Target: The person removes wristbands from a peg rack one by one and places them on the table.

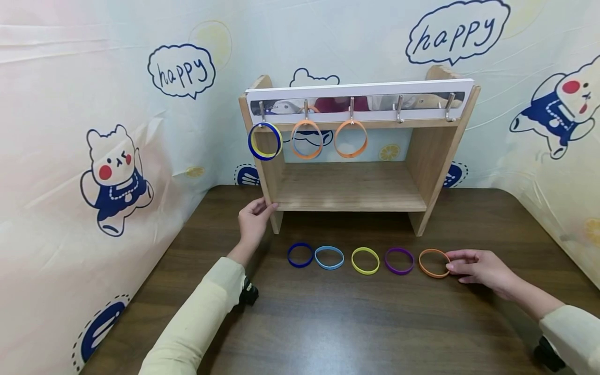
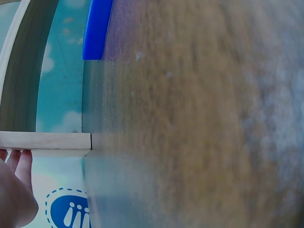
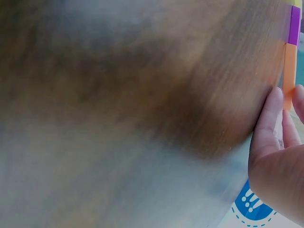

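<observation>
At the right end of a row of silicone wristbands, my right hand (image 1: 483,268) pinches the edge of an orange wristband (image 1: 433,275) on the table. In the right wrist view, thumb and fingertips lie on either side of that orange band (image 3: 289,66). My left hand (image 1: 254,224) rests its fingertips against the outer left side panel (image 1: 273,212) of a wooden hook rack; the left wrist view shows this hand (image 2: 16,190) touching the panel's outer face. Left of the orange band lie purple (image 1: 399,273), yellow (image 1: 365,272), light blue (image 1: 329,267) and dark blue (image 1: 300,266) bands.
The rack's front rail (image 1: 361,88) carries several metal hooks. Dark blue and yellow bands (image 1: 253,148) hang at the left hook, an orange one with a bluish one behind (image 1: 307,157) on the second, another orange band (image 1: 351,155) on the third. A printed cloth (image 1: 187,135) surrounds the table.
</observation>
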Available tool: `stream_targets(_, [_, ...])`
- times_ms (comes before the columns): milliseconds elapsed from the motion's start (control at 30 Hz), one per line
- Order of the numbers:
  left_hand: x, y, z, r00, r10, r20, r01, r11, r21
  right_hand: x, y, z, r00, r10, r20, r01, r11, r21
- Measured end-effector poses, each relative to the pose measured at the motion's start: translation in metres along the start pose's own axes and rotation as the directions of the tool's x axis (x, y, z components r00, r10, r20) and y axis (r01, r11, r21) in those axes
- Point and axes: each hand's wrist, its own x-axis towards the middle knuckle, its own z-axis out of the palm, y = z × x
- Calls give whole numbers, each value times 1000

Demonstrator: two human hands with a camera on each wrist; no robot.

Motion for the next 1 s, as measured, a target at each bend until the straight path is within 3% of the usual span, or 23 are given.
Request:
stream_targets(533, [0,-2,0,1000,6,-7,-6,1000,-7,-1,-6,-4,1000,-4,-19,2,997,-83])
stream_targets(767, [-1,-1,-1,1000,1,-7,-1,1000,-4,1,-25,-11,994,-75,-76,63,986,-152])
stream_targets(1000, [0,0,0,1000,4,-7,-4,1000,-11,6,-49,-12,976,-177,-123,159,977,-145])
